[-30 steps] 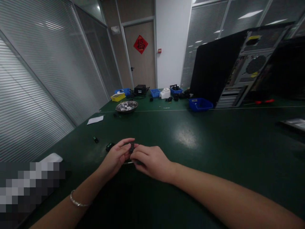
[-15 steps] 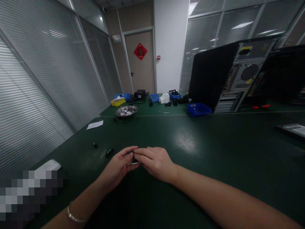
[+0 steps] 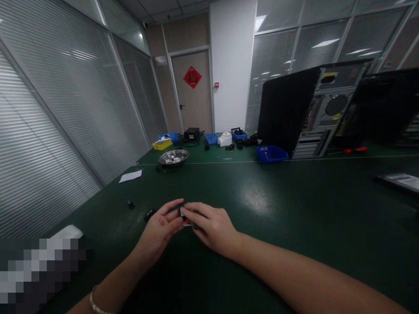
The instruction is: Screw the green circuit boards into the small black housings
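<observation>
Close together above the green table (image 3: 203,183), my left hand (image 3: 162,229) and my right hand (image 3: 211,222) grip a small dark part with a pale face (image 3: 182,212). Fingers cover most of it, so its kind cannot be made out. A thin light edge shows just below it, between the two hands. Left of my left hand lies a small black piece with green markings (image 3: 149,214), partly behind the fingers. Farther left is a second small black piece (image 3: 130,204).
A round metal dish (image 3: 174,163) holding small bits stands at the back left, near a paper sheet (image 3: 130,176). Blue bins, including a dark blue one (image 3: 271,159), line the back. A computer case (image 3: 288,113) rises at right, and a flat drive-like box (image 3: 399,182) lies at far right.
The fingers of both hands have shifted around the part, and its pale face now shows between them. The whole view has tilted slightly upward.
</observation>
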A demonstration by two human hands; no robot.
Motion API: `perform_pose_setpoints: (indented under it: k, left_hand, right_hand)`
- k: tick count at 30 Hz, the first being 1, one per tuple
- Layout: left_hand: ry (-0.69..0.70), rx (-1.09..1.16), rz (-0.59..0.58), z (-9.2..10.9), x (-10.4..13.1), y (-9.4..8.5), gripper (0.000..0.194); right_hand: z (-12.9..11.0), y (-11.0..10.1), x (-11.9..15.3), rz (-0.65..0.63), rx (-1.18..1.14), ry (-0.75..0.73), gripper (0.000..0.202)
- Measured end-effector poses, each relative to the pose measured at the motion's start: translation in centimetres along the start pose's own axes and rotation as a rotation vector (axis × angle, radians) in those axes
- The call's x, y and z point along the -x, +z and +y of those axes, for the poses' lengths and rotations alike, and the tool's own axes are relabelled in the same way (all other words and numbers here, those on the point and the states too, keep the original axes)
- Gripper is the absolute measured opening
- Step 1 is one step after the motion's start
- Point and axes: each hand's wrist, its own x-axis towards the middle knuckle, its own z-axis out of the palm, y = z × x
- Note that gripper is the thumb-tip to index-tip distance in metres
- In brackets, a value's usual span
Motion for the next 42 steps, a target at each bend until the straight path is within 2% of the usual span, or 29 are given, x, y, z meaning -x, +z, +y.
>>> perform_pose_setpoints:
  k: [4, 11, 20, 36, 42]
  left_hand:
    - [0.033, -0.051, 0.049, -0.11, 0.1, 0.33, 0.052]
    - [0.037, -0.148, 0.037, -0.34, 0.1, 0.28, 0.046]
    - [0.014, -0.212, 0.019, 0.0, 0.11, 0.19, 0.042]
    - [0.035, -0.214, -0.016, -0.26, -0.06, 0.0, 0.043]
    - [0.036, -0.236, 0.003, 0.06, 0.1, 0.43, 0.044]
  right_hand:
    - [-0.17, 0.09, -0.04, 0.014, -0.062, 0.05, 0.042]
    - [-0.05, 0.18, -0.25, 0.03, -0.163, 0.133, 0.02]
    - [-0.12, -0.17, -0.36, -0.009, -0.265, 0.159, 0.032]
    - [-0.24, 0.22, -0.28, 0.053, -0.4, 0.2, 0.027]
    - [-0.18, 0.63, -0.24, 0.097, -0.427, 0.201, 0.026]
